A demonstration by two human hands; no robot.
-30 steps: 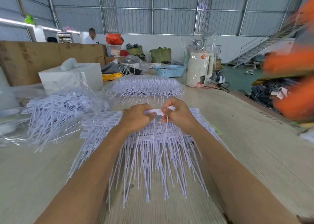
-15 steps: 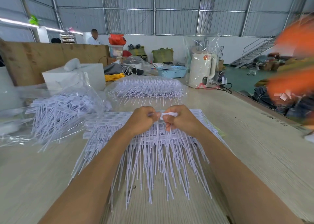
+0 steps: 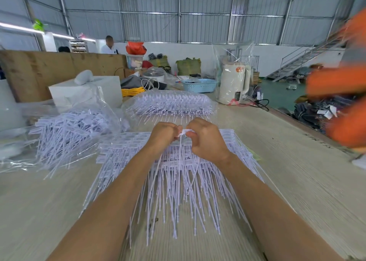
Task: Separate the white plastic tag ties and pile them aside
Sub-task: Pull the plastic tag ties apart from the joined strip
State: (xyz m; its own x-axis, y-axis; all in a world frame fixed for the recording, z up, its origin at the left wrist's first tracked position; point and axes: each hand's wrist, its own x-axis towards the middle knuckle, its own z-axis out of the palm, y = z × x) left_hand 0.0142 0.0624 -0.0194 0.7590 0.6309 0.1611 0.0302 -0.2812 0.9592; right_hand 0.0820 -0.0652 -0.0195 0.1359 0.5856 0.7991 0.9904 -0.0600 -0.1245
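Note:
A wide stack of joined white plastic tag ties (image 3: 126, 148) lies on the table in front of me, tails pointing toward me. My left hand (image 3: 163, 136) and my right hand (image 3: 206, 140) meet above the stack's middle, both pinching the flat head of one strip of white tag ties (image 3: 185, 131), whose thin tails hang down between my wrists. At the left, a loose pile of separated tag ties (image 3: 71, 130) lies on and in clear plastic wrap.
A wrapped bundle of tag ties (image 3: 170, 103) sits behind my hands. Farther back stand a white box (image 3: 87, 93), a blue basket (image 3: 199, 85) and a wrapped white kettle (image 3: 233, 82). A blurred orange-sleeved person (image 3: 340, 102) is at the right table edge.
The two hands stay together over the stack and have closed in slightly, still pinching the strip's head. The orange sleeves at the right have shifted.

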